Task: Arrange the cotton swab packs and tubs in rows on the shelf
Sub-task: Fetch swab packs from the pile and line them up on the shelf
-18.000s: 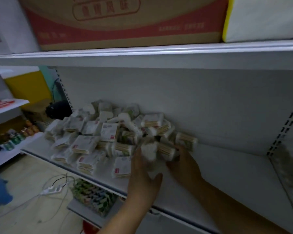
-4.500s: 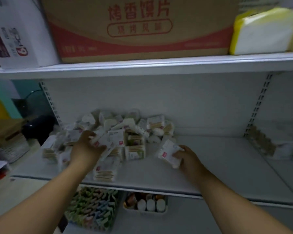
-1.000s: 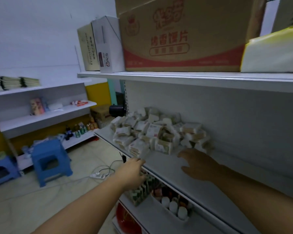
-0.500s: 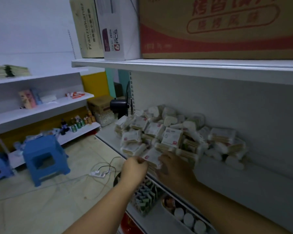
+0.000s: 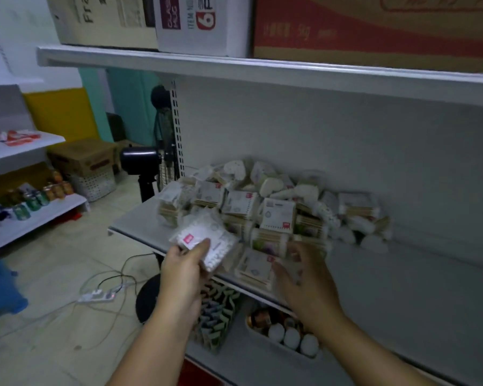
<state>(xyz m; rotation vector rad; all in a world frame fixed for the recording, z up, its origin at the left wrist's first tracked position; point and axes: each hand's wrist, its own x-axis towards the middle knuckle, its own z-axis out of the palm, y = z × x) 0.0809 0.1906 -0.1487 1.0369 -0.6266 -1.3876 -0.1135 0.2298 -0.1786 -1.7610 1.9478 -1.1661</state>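
Note:
A loose pile of cotton swab packs (image 5: pixel 273 215) lies heaped at the left end of the white shelf (image 5: pixel 418 277), against the back panel. Heart-shaped tubs (image 5: pixel 236 169) sit on top at the rear. My left hand (image 5: pixel 183 270) holds one clear pack of white swabs with a red label (image 5: pixel 204 239), lifted just in front of the pile. My right hand (image 5: pixel 304 277) hovers with fingers spread over the front edge, next to a flat pack (image 5: pixel 253 267) lying on the shelf; it is blurred and holds nothing that I can see.
The upper shelf (image 5: pixel 262 71) carries cartons close overhead. Below, a tray of bottles (image 5: pixel 287 334) and a basket of small packets (image 5: pixel 216 316). A fan (image 5: pixel 148 160) stands left of the shelf, and a power strip (image 5: pixel 96 296) lies on the floor.
My left hand has lifted a clear swab pack away from the front of the pile. My right hand has shifted right and opened. The camera has moved closer.

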